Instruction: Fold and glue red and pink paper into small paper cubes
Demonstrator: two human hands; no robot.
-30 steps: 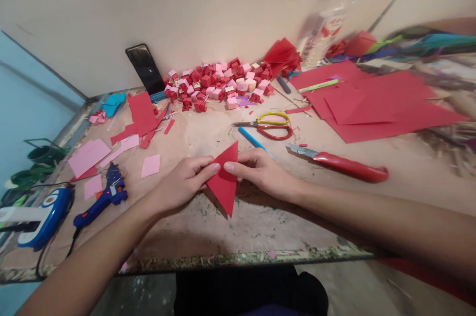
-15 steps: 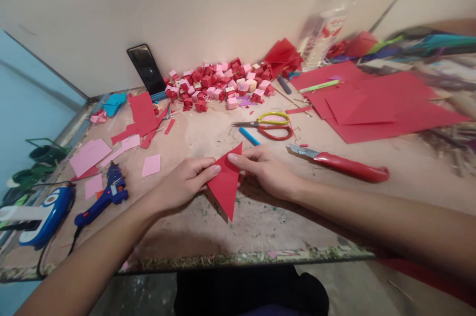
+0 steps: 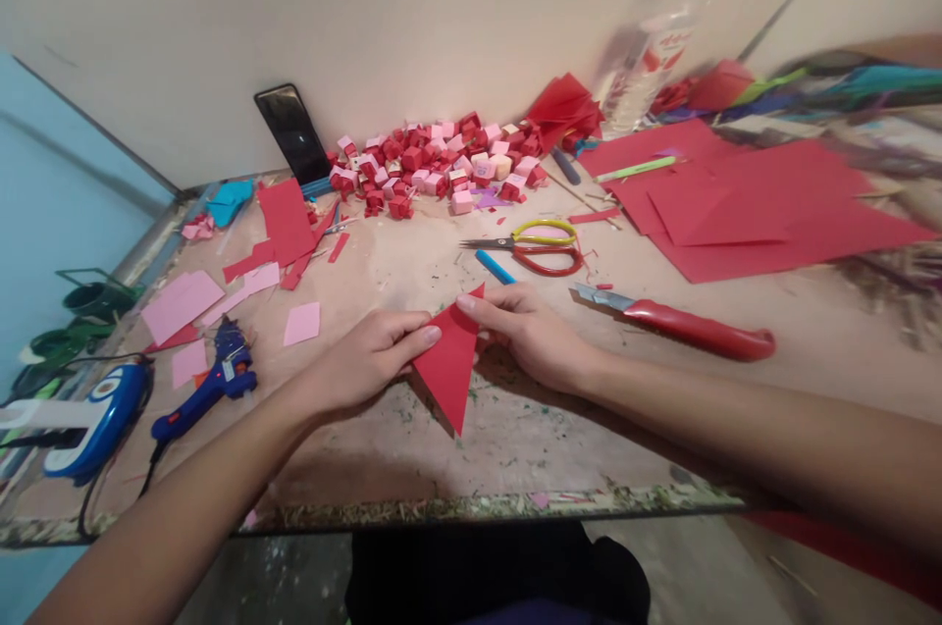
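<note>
A red paper triangle point(image 3: 448, 365) lies on the worktable point(image 3: 515, 439) in front of me, its long point aimed at the near edge. My left hand point(image 3: 368, 360) pinches its left edge with the fingers closed on it. My right hand point(image 3: 526, 331) presses down on the top corner, the forefinger laid along the upper edge. A blue pen point(image 3: 495, 266) lies just beyond my right hand.
Yellow and red scissors point(image 3: 537, 247) and a red utility knife point(image 3: 684, 326) lie to the right. Red paper sheets point(image 3: 736, 203) cover the right side. A pile of small red and pink paper cubes point(image 3: 442, 164) and a phone point(image 3: 292, 134) sit by the wall. A blue glue gun point(image 3: 210, 390) lies at left.
My right forefinger has slid up along the triangle's edge to its top corner. The left hand has stayed on the left edge.
</note>
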